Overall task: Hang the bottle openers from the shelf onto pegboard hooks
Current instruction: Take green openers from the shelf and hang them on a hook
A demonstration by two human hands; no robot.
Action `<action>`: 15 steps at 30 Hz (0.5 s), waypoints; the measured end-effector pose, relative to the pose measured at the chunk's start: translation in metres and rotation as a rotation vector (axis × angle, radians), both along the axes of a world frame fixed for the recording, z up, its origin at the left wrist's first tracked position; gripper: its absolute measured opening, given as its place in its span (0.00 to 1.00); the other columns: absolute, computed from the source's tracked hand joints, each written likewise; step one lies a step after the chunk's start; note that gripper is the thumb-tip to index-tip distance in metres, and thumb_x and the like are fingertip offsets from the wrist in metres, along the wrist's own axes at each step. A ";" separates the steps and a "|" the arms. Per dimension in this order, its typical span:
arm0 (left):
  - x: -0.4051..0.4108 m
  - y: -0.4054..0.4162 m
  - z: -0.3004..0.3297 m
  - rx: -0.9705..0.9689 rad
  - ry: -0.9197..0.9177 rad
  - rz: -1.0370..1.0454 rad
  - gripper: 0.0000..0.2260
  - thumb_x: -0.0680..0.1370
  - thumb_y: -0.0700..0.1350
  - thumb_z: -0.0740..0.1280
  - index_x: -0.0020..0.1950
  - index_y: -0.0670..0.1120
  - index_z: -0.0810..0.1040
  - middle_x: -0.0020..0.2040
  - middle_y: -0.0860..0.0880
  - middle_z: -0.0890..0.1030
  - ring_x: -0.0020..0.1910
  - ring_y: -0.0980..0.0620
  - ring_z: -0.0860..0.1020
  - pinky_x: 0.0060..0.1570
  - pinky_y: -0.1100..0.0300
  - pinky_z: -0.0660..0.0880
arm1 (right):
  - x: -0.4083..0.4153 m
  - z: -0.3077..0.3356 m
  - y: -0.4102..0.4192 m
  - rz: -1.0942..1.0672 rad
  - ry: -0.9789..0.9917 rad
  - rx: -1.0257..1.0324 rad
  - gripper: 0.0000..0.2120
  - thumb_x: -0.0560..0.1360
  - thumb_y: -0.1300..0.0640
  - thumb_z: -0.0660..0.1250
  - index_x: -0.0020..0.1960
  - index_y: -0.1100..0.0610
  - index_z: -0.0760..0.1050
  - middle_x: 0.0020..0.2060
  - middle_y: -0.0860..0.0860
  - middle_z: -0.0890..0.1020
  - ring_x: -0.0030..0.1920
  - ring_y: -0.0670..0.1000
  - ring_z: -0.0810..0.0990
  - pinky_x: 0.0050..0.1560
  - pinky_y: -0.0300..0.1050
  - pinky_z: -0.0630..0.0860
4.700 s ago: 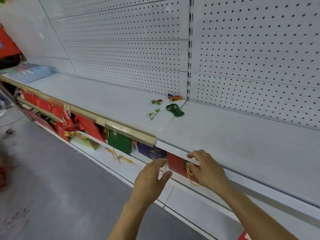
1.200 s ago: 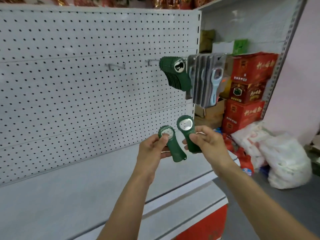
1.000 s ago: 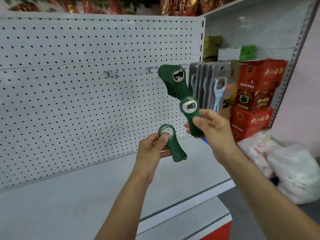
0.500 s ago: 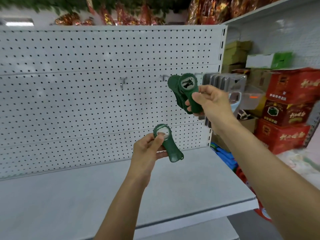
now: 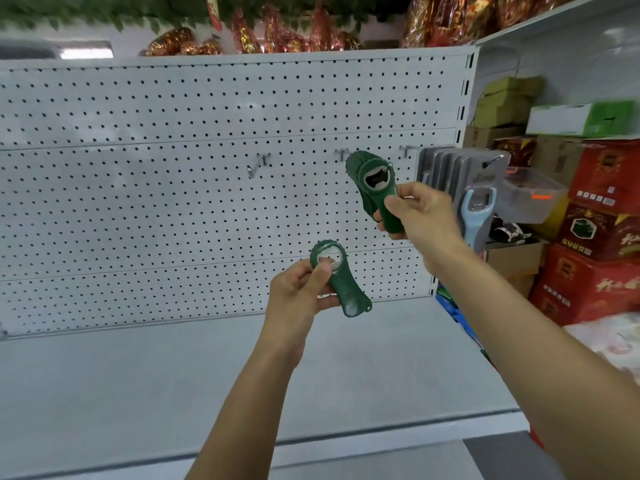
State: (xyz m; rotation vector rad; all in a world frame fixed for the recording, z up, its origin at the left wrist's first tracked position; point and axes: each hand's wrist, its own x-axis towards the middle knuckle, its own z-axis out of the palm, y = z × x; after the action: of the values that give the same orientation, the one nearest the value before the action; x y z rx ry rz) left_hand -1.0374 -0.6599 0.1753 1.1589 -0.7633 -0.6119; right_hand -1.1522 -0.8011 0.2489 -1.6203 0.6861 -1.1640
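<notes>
Two dark green plastic bottle openers in play: right hand (image 5: 420, 216) grips one (image 5: 379, 192) at the loaded pegboard hook (image 5: 343, 154), needs its hole threaded on; left hand (image 5: 299, 299) pinches the spare (image 5: 341, 280) below.

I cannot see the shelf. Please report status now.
Right hand holds green opener at loaded hook. Left hand holds second opener. Nothing blocking.

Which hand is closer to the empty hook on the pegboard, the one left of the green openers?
Left, narrowly. The left hand sits below and right of the empty hook; the right hand is farther right, by the hanging green openers.
</notes>
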 end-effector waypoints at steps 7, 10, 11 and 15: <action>-0.009 -0.001 0.004 -0.042 0.008 0.005 0.10 0.80 0.43 0.66 0.53 0.36 0.80 0.46 0.42 0.85 0.44 0.46 0.84 0.44 0.59 0.81 | -0.008 -0.047 0.030 0.056 0.108 0.169 0.10 0.79 0.52 0.62 0.52 0.59 0.75 0.42 0.56 0.84 0.37 0.52 0.81 0.39 0.48 0.78; -0.014 -0.003 0.005 -0.080 0.007 -0.008 0.09 0.80 0.43 0.65 0.53 0.37 0.80 0.48 0.39 0.85 0.48 0.45 0.84 0.49 0.56 0.81 | -0.015 -0.063 0.052 0.193 0.238 0.150 0.13 0.78 0.48 0.64 0.50 0.59 0.78 0.41 0.54 0.85 0.38 0.52 0.83 0.40 0.48 0.79; -0.015 -0.003 0.006 -0.088 0.006 -0.003 0.09 0.80 0.42 0.65 0.53 0.37 0.80 0.48 0.39 0.85 0.48 0.45 0.84 0.50 0.56 0.81 | -0.018 -0.065 0.056 0.229 0.253 0.131 0.12 0.78 0.50 0.65 0.49 0.59 0.78 0.39 0.54 0.85 0.37 0.51 0.83 0.39 0.47 0.78; -0.021 -0.004 0.008 -0.076 -0.068 0.048 0.08 0.81 0.43 0.65 0.54 0.41 0.80 0.48 0.43 0.85 0.50 0.48 0.84 0.48 0.56 0.81 | -0.024 -0.062 0.055 0.206 0.180 0.035 0.04 0.77 0.61 0.66 0.47 0.62 0.78 0.33 0.54 0.83 0.30 0.51 0.80 0.31 0.44 0.74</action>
State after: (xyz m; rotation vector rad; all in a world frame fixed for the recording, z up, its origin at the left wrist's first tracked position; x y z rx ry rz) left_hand -1.0582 -0.6638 0.1829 1.1295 -0.8083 -0.5013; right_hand -1.1758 -0.7461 0.1865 -1.7354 0.6324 -0.8604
